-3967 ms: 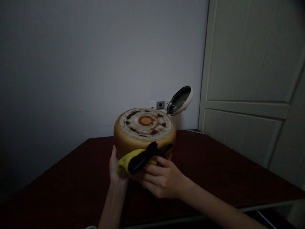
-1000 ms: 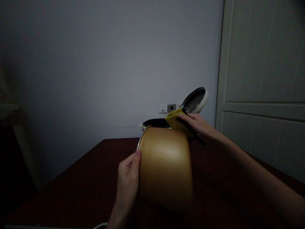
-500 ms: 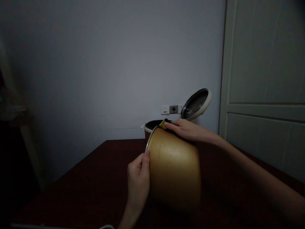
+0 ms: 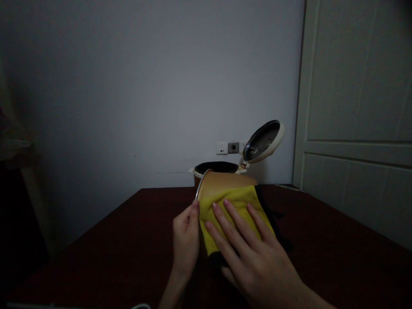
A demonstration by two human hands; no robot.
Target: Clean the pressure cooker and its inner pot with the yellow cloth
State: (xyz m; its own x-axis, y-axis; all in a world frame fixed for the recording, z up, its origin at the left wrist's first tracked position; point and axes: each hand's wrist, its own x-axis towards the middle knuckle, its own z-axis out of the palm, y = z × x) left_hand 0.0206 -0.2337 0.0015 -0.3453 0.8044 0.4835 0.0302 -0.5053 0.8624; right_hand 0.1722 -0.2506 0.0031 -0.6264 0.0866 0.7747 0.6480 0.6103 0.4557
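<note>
The gold inner pot (image 4: pixel 230 180) of a rice cooker is tilted on its side over the table, its silver rim facing left. My left hand (image 4: pixel 186 236) is closed on that rim, thumb on the outside. A yellow cloth (image 4: pixel 236 195) with a black edge is spread over the pot's outer wall. My right hand (image 4: pixel 254 257) lies flat on the cloth with its fingers apart, pressing it against the pot. Cloth and hand hide much of the pot's side and its base.
Behind the pot stands the rice cooker body (image 4: pixel 197 178), its lid (image 4: pixel 264 141) raised. Wall sockets (image 4: pixel 228 148) are just behind it. The dark red table (image 4: pixel 128 231) reaches back to the wall, and a pale panelled door (image 4: pixel 354 128) rises on the right.
My right hand has come from the pot's upper far side down its wall toward me, and the cloth now lies spread under the fingers. My left hand keeps its grip on the rim.
</note>
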